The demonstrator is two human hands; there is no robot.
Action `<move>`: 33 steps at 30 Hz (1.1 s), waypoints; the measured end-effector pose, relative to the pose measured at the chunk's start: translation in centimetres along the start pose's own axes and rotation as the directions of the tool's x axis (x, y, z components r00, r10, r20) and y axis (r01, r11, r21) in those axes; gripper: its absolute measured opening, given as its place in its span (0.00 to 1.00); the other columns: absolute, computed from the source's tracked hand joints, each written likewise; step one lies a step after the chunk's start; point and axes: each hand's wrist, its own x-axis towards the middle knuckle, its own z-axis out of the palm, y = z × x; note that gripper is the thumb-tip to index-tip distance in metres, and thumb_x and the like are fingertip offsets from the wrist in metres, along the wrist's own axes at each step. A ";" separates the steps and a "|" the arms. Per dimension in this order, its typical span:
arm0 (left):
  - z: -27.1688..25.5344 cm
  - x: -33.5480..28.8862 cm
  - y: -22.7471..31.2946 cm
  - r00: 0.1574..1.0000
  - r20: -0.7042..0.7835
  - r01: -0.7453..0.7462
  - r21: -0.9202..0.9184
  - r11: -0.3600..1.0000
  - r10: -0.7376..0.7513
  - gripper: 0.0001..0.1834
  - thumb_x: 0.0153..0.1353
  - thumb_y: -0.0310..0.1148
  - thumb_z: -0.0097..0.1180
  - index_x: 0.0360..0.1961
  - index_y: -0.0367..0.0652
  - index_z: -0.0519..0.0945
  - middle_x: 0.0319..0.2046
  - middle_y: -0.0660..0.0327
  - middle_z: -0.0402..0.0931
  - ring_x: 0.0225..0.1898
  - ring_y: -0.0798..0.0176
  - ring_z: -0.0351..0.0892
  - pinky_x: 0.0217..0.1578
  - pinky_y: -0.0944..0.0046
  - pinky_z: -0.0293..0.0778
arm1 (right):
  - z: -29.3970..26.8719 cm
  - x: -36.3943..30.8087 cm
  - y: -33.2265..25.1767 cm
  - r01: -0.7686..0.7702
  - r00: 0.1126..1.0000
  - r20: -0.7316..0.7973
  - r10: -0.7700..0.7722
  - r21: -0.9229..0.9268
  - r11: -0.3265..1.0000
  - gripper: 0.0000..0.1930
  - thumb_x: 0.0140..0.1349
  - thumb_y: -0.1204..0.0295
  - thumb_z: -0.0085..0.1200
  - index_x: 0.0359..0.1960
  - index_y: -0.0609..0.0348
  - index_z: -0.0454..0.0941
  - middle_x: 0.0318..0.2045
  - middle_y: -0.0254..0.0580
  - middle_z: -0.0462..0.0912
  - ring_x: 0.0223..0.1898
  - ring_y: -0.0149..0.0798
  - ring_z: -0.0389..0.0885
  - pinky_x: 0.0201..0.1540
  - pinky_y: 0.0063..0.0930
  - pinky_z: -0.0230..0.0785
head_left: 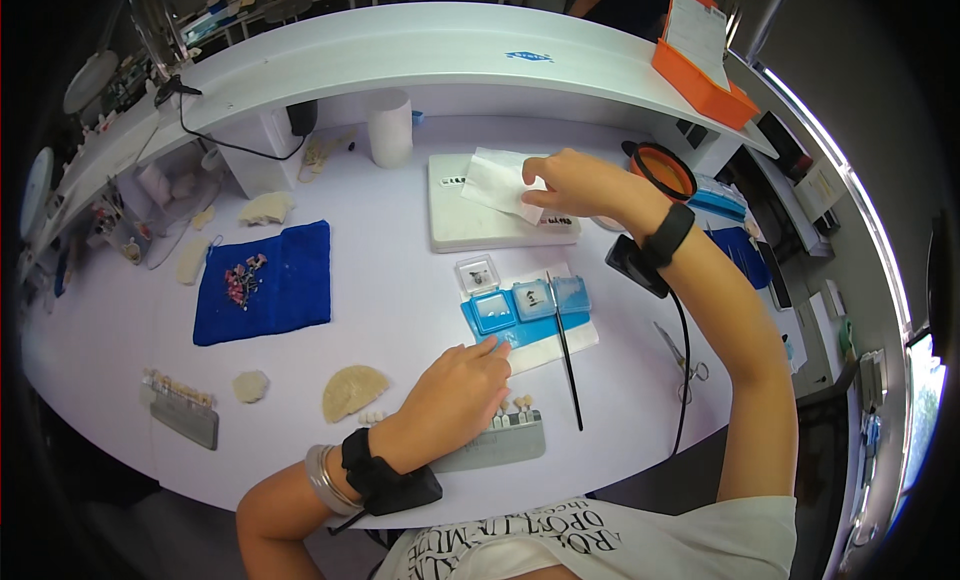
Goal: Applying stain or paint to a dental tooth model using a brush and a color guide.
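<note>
My right hand (585, 187) is closed at the fingertips on a thin white tissue (492, 183). The tissue lies over a flat white case (470, 230) with dark marks on its top. My left hand (450, 395) rests lower, fingers stretched toward the near edge of a light-blue pad (545, 330). On this pad stand a small blue box (493, 311) with its clear lid (478, 275) raised, and a second blue box (533, 298) containing dark bits. A slim dark-handled brush (568, 365) lies across the second box, its handle pointing toward me.
A grey holder with tooth-shaped samples (500, 445) sits below my left hand; another holder (182, 412) is at left. A blue cloth (300, 290) carries small pink-and-metal pieces. Scissors (685, 365) and a black cable (684, 380) lie right. A white cylinder (389, 130) stands behind.
</note>
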 end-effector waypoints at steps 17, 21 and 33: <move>0.7 -0.3 -0.7 0.999 -0.049 -0.008 -0.015 1.000 0.007 0.08 0.51 0.27 0.55 0.31 0.33 0.74 0.42 0.48 0.74 0.50 0.49 0.70 0.45 0.57 0.68 | 1.6 10.0 3.6 0.058 0.980 -0.198 -0.030 0.137 0.989 0.21 0.52 0.62 0.44 0.48 0.52 0.70 0.39 0.55 0.77 0.41 0.54 0.75 0.46 0.42 0.67; 0.5 -0.2 -0.7 0.999 -0.029 -0.020 0.033 0.999 0.021 0.09 0.50 0.27 0.55 0.32 0.33 0.74 0.43 0.48 0.73 0.50 0.50 0.70 0.45 0.58 0.68 | 2.5 13.2 5.1 0.024 0.982 -0.190 -0.001 0.117 0.993 0.23 0.52 0.62 0.43 0.51 0.53 0.69 0.46 0.56 0.73 0.49 0.53 0.70 0.51 0.40 0.63; 0.4 -0.4 -0.7 0.999 -0.039 -0.030 0.042 0.999 0.032 0.10 0.49 0.27 0.56 0.32 0.33 0.73 0.44 0.48 0.73 0.51 0.50 0.69 0.45 0.57 0.68 | 3.9 17.0 5.4 -0.005 0.983 -0.180 0.027 0.125 0.992 0.22 0.55 0.58 0.47 0.50 0.56 0.69 0.48 0.51 0.73 0.49 0.52 0.70 0.53 0.37 0.62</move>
